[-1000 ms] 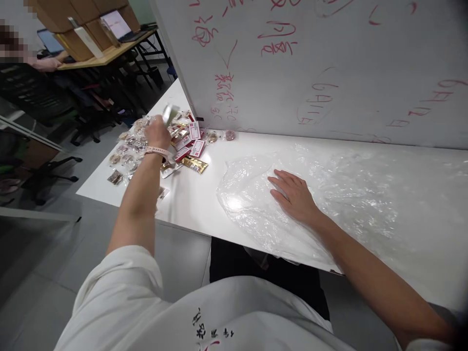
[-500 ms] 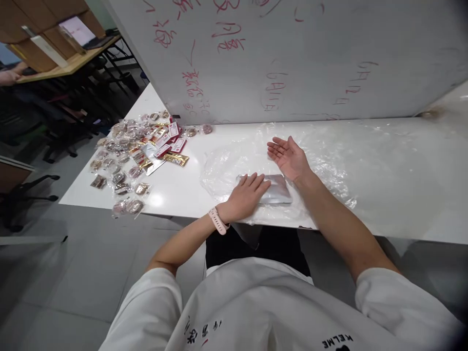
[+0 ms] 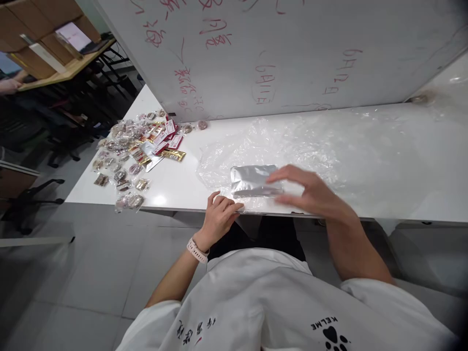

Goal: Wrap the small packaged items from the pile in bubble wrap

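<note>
A flat silver foil pouch (image 3: 250, 181) lies on a crinkled clear plastic sheet (image 3: 226, 151) near the table's front edge. My right hand (image 3: 310, 192), blurred by motion, is over the pouch's right end with thumb and fingers apart; whether it touches the foil I cannot tell. Below the pouch's left corner, my left hand (image 3: 219, 217) rests at the table edge beside the plastic. Its fingers are slightly bent and apart, with nothing visible in them. A pale pink watch band (image 3: 197, 250) circles the left wrist.
At the left end of the white table (image 3: 87, 187) sits a pile of small wrapped items (image 3: 126, 136), with gold sachets (image 3: 173, 154) and red-and-white packets (image 3: 170, 127) among them. A whiteboard (image 3: 234, 63) with red writing stands along the back. Another person's hand (image 3: 10, 85) shows far left.
My left hand has lifted off the pouch and moved left and down to the table edge. My right hand has come down from behind to the pouch's right end.
</note>
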Tool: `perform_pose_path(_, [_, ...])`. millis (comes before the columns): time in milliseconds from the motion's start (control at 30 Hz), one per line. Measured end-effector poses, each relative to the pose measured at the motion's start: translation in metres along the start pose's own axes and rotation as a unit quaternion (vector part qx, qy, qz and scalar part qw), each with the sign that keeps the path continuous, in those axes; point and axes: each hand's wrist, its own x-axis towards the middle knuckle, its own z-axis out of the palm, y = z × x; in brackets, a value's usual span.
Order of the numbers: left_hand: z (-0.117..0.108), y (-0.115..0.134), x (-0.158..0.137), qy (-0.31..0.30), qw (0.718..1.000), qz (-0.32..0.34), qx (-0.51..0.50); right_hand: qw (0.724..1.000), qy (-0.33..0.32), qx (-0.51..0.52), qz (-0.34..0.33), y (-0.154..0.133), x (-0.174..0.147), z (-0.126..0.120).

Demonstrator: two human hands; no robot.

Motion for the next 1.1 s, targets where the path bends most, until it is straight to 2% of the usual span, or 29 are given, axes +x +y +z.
perform_pose_path(33, [0.003, 0.0, 0.0, 0.025, 1.0, -0.005, -0.018, 0.999, -0.041, -0.034, -0.007, -0.002, -0.016, 0.007])
perform_pose_path(100, [0.003, 0.001, 0.003, 0.066, 0.994, -0.033, -0.081, 0.993, -0.056, -0.108, 0.006, 0.003, -0.045, 0.022])
perform_pose_path(200, [-0.004, 0.006, 0.006, 0.101, 0.97, -0.094, -0.201, 0.982, 0.023, -0.183, 0.025, 0.015, -0.071, 0.037])
perform_pose_path(267, [-0.009, 0.008, 0.01, 0.124, 0.95, -0.139, -0.252, 0.979, 0.068, -0.194, 0.01, 0.017, -0.072, 0.036])
perform_pose_path(367, [-0.01, 0.004, 0.023, 0.157, 0.916, -0.244, -0.277, 0.971, 0.105, -0.213, -0.014, 0.014, -0.049, 0.021])
perform_pose_path(467, [-0.002, -0.012, 0.042, 0.19, 0.88, -0.337, -0.276, 0.959, 0.126, -0.253, -0.003, 0.017, -0.009, 0.005])
perform_pose_path(533, [0.006, -0.026, 0.053, 0.187, 0.882, -0.37, -0.222, 0.954, 0.12, -0.275, 0.03, 0.029, 0.018, 0.003])
perform_pose_path(633, [0.017, -0.041, 0.061, 0.098, 0.909, -0.398, -0.082, 0.948, 0.062, -0.294, 0.104, 0.056, 0.049, 0.012])
perform_pose_path(700, [0.021, -0.044, 0.063, 0.057, 0.922, -0.383, 0.001, 0.944, 0.02, -0.295, 0.144, 0.071, 0.058, 0.022])
perform_pose_path(733, [0.021, -0.042, 0.063, 0.064, 0.93, -0.36, 0.034, 0.942, 0.015, -0.301, 0.15, 0.076, 0.06, 0.026])
perform_pose_path(800, [0.017, -0.036, 0.063, 0.119, 0.945, -0.294, 0.075, 0.933, 0.048, -0.333, 0.127, 0.078, 0.057, 0.03])
perform_pose_path(867, [0.011, -0.027, 0.064, 0.146, 0.966, -0.205, 0.057, 0.918, 0.099, -0.375, 0.082, 0.07, 0.05, 0.031])
perform_pose_path(933, [0.005, -0.022, 0.065, 0.082, 0.991, -0.106, -0.001, 0.919, 0.103, -0.378, 0.046, 0.058, 0.039, 0.03])
perform_pose_path(1000, [0.004, -0.022, 0.067, -0.042, 0.998, -0.024, -0.041, 0.942, 0.04, -0.333, 0.015, 0.049, 0.026, 0.029])
perform_pose_path(1067, [0.007, -0.028, 0.07, -0.144, 0.989, 0.0, -0.042, 0.96, -0.058, -0.275, -0.005, 0.048, 0.014, 0.029])
perform_pose_path(1100, [0.009, -0.033, 0.072, -0.171, 0.985, -0.006, -0.037, 0.962, -0.101, -0.253, -0.004, 0.051, 0.009, 0.029])
